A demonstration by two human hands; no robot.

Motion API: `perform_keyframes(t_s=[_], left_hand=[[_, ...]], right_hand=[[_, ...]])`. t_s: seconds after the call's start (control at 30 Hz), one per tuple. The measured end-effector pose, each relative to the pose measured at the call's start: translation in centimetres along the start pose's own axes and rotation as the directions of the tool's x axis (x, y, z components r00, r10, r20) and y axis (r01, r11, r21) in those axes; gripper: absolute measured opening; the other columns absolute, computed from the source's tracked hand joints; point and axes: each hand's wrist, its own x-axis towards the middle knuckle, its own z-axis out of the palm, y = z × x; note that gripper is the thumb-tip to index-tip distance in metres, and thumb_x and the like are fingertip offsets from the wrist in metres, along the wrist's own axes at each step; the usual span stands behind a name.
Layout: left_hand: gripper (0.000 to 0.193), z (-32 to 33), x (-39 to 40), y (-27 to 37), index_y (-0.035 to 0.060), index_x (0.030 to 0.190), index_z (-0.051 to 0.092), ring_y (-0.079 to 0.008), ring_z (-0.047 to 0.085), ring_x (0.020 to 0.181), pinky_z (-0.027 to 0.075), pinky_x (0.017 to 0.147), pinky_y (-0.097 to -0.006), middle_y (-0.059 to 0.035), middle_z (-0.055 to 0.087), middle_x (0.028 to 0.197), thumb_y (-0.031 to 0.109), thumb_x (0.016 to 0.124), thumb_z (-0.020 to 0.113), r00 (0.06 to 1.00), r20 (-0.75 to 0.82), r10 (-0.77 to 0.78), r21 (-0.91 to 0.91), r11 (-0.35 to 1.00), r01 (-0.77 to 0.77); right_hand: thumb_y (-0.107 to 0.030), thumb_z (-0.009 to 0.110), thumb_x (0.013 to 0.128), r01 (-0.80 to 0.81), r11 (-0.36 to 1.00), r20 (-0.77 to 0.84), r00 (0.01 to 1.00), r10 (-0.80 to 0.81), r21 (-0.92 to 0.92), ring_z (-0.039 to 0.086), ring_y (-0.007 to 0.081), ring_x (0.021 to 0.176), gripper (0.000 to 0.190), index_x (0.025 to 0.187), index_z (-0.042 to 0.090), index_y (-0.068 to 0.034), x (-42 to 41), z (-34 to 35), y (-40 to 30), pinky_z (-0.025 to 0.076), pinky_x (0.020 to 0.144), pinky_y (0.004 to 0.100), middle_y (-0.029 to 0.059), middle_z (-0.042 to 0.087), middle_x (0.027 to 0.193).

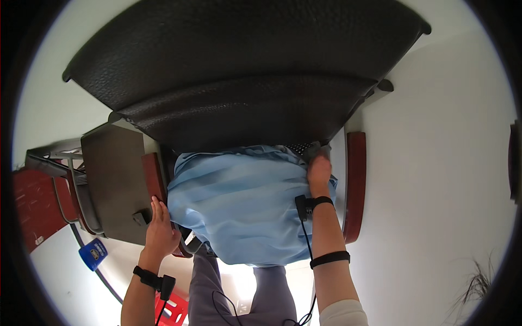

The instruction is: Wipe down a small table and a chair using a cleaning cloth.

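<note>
A pale blue satiny fabric bundle covers most of the seat of a chair with a black textured leather-look backrest. My left hand rests with fingers extended against the reddish wooden left armrest, holding nothing. At the seat's rear right corner, my right hand is closed on a blurred grey thing; its kind is unclear and the fingertips are hidden. Beside that hand, a strip of black perforated seat surface shows between the fabric and the backrest.
The right armrest stands near a pale wall. On the left are a dark side table with a small dark box, another chair, a blue bucket and a red plastic stool. Cables trail from my wrist devices.
</note>
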Motion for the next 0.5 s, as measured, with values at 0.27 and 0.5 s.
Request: perform_keyframes(t_s=[0.27,0.5], left_hand=[[0.084,-0.7,-0.4,-1.0,-0.0226,0.15,0.028,-0.0578,0.03,0.149,0.043,0.119,-0.0444,-0.048,0.017,0.16,0.009,0.082,0.066,0.997,0.063,-0.053,0.072,0.996,0.048],[0.085,-1.1,-0.1,-0.2,-0.0258,0.149,0.027,-0.0585,0.029,0.149,0.042,0.119,-0.0442,-0.0502,0.016,0.159,0.008,0.081,0.066,0.992,0.11,-0.067,0.092,0.994,0.057]], right_hand=[[-0.012,0.056,0.097,0.06,0.984,-0.166,0.982,-0.088,-0.168,0.072,0.0341,0.1,0.016,0.101,0.069,-0.005,-2.4,3.2,0.6,0.059,0.087,0.0475,0.0169,0.069,0.107],[-0.021,0.064,0.093,-0.328,0.934,-0.054,0.94,0.338,0.145,0.064,0.0429,0.108,0.03,0.111,0.066,0.002,-3.9,1.9,1.7,0.054,0.095,0.0506,0.0234,0.067,0.112]])
